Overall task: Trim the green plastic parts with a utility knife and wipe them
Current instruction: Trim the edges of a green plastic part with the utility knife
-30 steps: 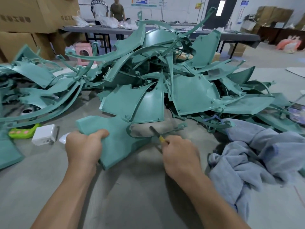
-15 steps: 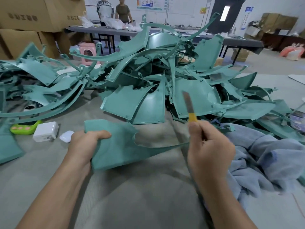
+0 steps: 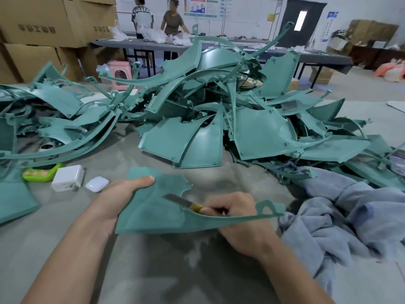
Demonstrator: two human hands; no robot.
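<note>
My left hand (image 3: 119, 199) grips the left edge of a flat green plastic part (image 3: 153, 213), thumb on top, holding it just above the grey work surface. My right hand (image 3: 238, 218) holds a utility knife (image 3: 184, 201) with a yellow collar. Its blade lies flat on the part's upper face, pointing left, near the inner curved edge. The part's thin arm with a loop tab (image 3: 266, 208) crosses in front of my right fingers and hides them partly. A big heap of green plastic parts (image 3: 219, 110) lies behind.
A grey-blue cloth (image 3: 350, 216) is bunched at the right. A white charger (image 3: 68, 178), a white earbud case (image 3: 97, 183) and a green gadget (image 3: 41, 171) lie at the left. Cardboard boxes (image 3: 43, 29), a pink stool (image 3: 120, 76) and two people at a far table (image 3: 153, 46) stand behind.
My right hand came down from the raised position and laid the knife blade on the part. My left hand has tilted the part and brought it closer to me.
</note>
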